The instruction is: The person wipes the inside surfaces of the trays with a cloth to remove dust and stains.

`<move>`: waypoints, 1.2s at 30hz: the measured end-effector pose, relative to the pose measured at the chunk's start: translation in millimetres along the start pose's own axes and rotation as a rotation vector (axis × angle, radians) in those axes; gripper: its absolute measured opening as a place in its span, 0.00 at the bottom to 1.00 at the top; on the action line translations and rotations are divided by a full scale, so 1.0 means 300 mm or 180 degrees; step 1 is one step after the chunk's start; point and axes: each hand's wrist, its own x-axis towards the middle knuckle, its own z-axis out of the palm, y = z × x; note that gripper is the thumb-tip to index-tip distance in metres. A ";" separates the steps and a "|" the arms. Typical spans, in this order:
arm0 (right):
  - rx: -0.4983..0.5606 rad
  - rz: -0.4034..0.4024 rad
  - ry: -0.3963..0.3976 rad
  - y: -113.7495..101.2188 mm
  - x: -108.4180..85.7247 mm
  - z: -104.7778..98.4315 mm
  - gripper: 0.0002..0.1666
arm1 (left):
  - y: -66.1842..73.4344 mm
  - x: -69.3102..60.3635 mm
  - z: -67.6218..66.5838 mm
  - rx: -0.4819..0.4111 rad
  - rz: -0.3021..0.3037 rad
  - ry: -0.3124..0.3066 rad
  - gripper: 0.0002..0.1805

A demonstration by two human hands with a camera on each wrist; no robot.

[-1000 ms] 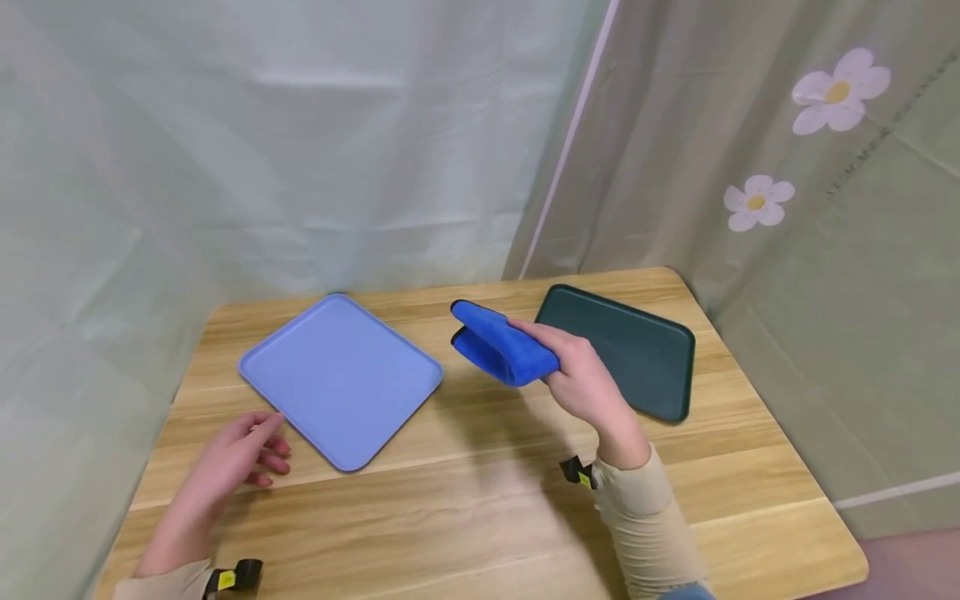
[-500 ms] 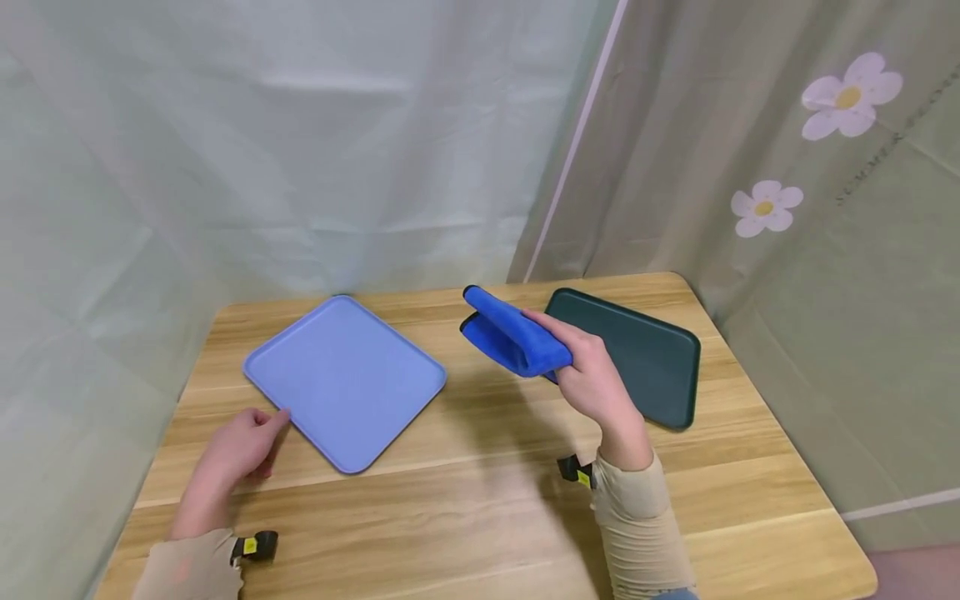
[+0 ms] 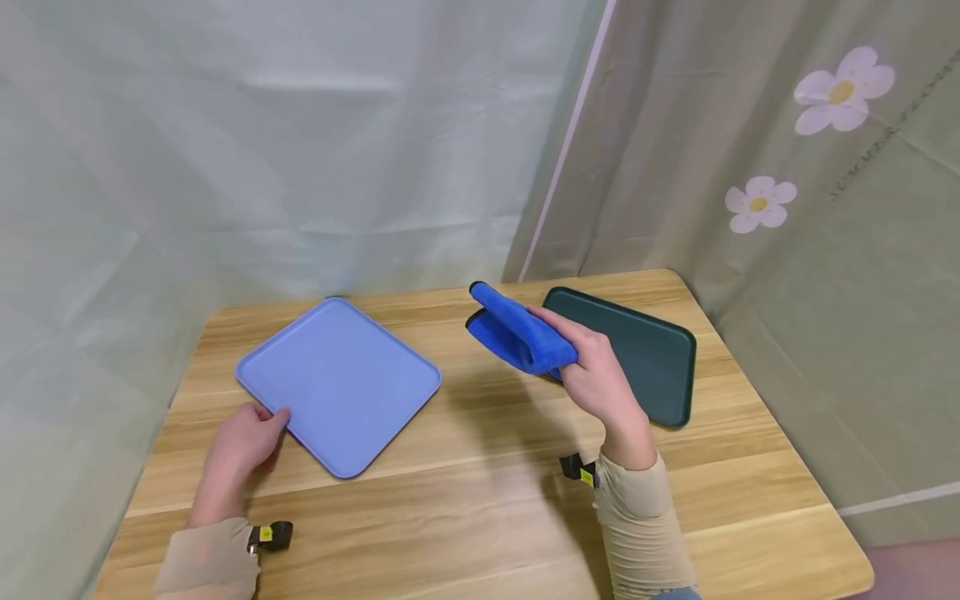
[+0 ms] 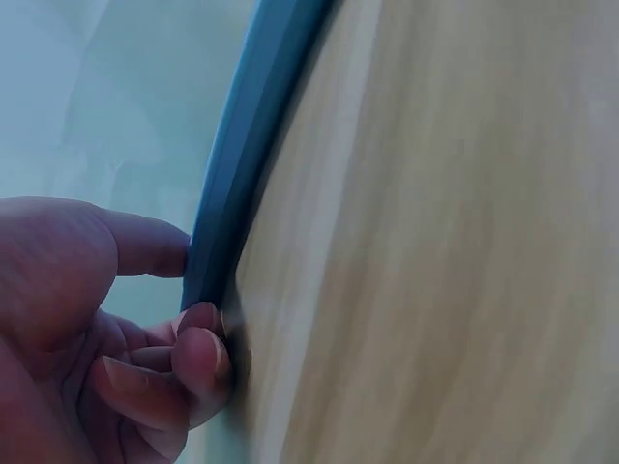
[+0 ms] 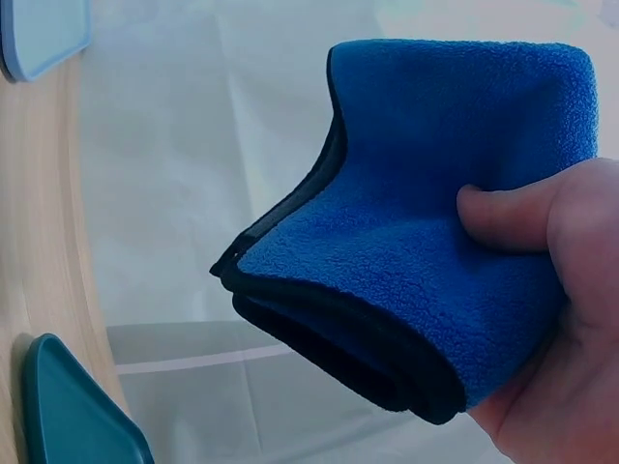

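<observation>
A light blue tray (image 3: pixel 341 387) lies on the left side of the table, turned cornerwise. My left hand (image 3: pixel 243 439) pinches its near left edge, thumb on top and curled fingers beneath; the left wrist view shows the tray's rim (image 4: pixel 232 174) between them. Above the table, my right hand (image 3: pixel 603 379) holds a folded blue towel (image 3: pixel 525 329) with dark edging. In the right wrist view the thumb presses on the fuzzy towel (image 5: pixel 435 213), and the other fingers are hidden behind it.
A dark green tray (image 3: pixel 645 354) lies at the back right of the wooden table (image 3: pixel 450 517), partly behind my right hand. Curtains (image 3: pixel 360 150) hang close along the table's back and sides, with printed flowers at the right.
My left hand has moved in from beside the light blue tray and taken hold of its edge. My right hand has shifted slightly right and up with the towel.
</observation>
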 end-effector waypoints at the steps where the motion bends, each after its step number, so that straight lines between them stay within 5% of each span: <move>1: 0.0001 -0.0004 0.0006 -0.001 0.000 0.000 0.50 | 0.002 0.000 0.003 -0.0049 -0.0028 0.0008 0.27; 5: 0.0023 -0.0007 -0.0004 -0.007 0.001 0.003 0.49 | -0.001 0.006 0.012 -0.0439 -0.0168 0.0026 0.21; 16: -0.0003 0.0023 -0.0036 -0.014 0.003 0.006 0.48 | -0.024 0.036 0.027 -0.2800 -0.0281 -0.0058 0.06; 20: -0.0014 0.0053 -0.0035 -0.017 0.002 0.003 0.49 | -0.013 0.039 0.024 -0.3428 -0.0421 0.0035 0.09; 26: -0.0043 0.0082 -0.0026 -0.012 -0.003 -0.002 0.50 | 0.038 0.045 0.045 -0.3304 -0.0660 0.0457 0.39; 36: -0.0019 0.0367 0.0165 -0.002 -0.004 -0.012 0.45 | 0.085 0.051 0.088 -0.3163 -0.0578 0.1162 0.36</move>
